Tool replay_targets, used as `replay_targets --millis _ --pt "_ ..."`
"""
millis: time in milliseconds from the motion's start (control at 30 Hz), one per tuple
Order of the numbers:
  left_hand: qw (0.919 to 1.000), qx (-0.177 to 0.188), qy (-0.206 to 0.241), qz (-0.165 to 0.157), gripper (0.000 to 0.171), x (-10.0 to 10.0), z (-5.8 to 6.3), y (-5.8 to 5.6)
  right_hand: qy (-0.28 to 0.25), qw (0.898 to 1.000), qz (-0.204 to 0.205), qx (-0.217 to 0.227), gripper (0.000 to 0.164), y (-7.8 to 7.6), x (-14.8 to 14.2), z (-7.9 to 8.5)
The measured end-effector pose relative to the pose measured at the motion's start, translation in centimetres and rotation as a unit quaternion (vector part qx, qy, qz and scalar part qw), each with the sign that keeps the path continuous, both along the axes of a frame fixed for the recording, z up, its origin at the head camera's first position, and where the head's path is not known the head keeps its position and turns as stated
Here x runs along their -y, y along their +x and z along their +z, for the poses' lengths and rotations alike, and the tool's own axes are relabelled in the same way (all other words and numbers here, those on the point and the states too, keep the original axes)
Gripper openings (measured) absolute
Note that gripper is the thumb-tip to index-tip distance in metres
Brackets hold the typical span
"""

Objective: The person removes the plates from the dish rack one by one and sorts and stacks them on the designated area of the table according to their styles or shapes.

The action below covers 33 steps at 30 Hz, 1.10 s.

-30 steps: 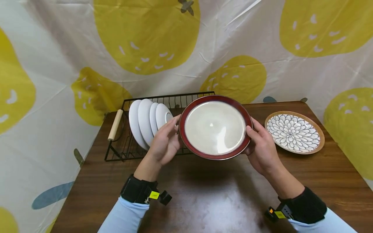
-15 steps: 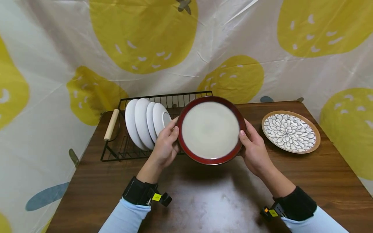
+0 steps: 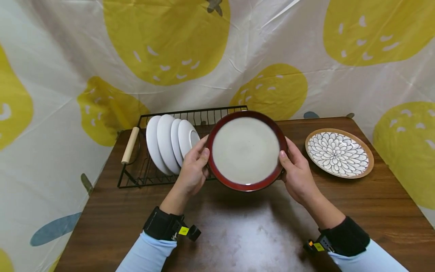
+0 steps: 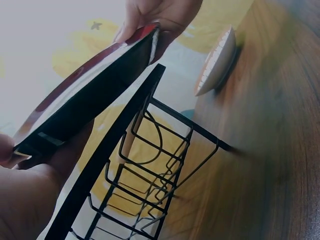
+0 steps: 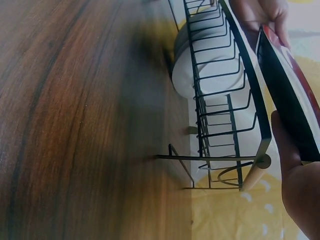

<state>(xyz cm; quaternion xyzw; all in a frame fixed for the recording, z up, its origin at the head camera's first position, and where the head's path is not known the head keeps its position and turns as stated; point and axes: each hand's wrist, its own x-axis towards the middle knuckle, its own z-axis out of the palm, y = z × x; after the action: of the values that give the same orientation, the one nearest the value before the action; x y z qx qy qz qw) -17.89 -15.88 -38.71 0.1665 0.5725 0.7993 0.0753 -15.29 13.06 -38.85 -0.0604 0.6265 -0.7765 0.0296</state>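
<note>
A cream plate with a dark red rim (image 3: pixel 246 151) is held up between both hands, its face tilted towards the head camera. My left hand (image 3: pixel 192 166) grips its left edge, thumb on the rim and fingers beneath. On the opposite edge my right hand (image 3: pixel 299 173) grips it the same way. Both wrist views show the plate's dark underside, raised off the table. Behind the plate stands a black wire dish rack (image 3: pixel 146 179), its right part hidden by the plate in the head view. Several white dishes (image 3: pixel 154 145) stand on edge in the rack's left half.
A plate with a petal pattern and brown rim (image 3: pixel 340 154) lies on the wooden table (image 3: pixel 384 211) to the right. The rack has a light wooden handle (image 3: pixel 130 145) at its left end. A curtain with yellow fruit prints (image 3: pixel 272 90) hangs behind the table.
The plate and both hands shifted slightly left in the head view early on, and the plate's face tipped more towards the camera. Over the last half second almost nothing moved.
</note>
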Motion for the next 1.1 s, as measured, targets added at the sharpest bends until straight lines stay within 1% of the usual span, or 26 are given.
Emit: replay_targets --millis 100,300,367,433,533,633,833,1000,1100 --pt "0.9999 -0.005 -0.008 0.011 0.049 0.0 0.0 0.0 0.001 1.0 0.002 -0.001 0.056 -0.1 0.1 0.0" --pt "0.9996 -0.008 -0.016 0.02 0.05 0.0 0.1 0.0 0.008 1.0 0.01 -0.004 0.056 -0.1 -0.1 0.2" --pt "0.9996 -0.007 -0.018 0.022 0.05 0.0 0.3 0.0 0.027 1.0 0.013 -0.005 0.056 0.0 -0.3 0.3" --pt "0.9995 -0.005 -0.017 0.024 0.05 0.0 0.4 0.0 0.064 0.998 0.014 -0.009 0.055 0.0 -0.6 0.4" --pt "0.9996 -0.006 -0.015 0.023 0.05 0.0 0.7 0.0 0.126 0.992 0.016 -0.025 0.053 -0.1 -0.9 0.8" --pt "0.9997 -0.009 -0.011 0.022 0.049 0.1 1.1 0.0 0.166 0.985 0.021 -0.041 0.052 -0.2 -1.2 1.2" --pt "0.9993 -0.023 -0.019 0.024 0.049 0.1 1.3 0.0 0.193 0.979 0.029 -0.055 0.051 -0.3 -1.5 1.6" --pt "0.999 -0.023 -0.026 0.028 0.049 0.1 1.4 0.0 0.216 0.974 0.025 -0.059 0.052 -0.3 -1.6 1.6" --pt "0.9988 -0.022 -0.028 0.034 0.049 0.1 1.5 0.0 0.218 0.974 0.031 -0.056 0.054 -0.3 -1.7 1.5"
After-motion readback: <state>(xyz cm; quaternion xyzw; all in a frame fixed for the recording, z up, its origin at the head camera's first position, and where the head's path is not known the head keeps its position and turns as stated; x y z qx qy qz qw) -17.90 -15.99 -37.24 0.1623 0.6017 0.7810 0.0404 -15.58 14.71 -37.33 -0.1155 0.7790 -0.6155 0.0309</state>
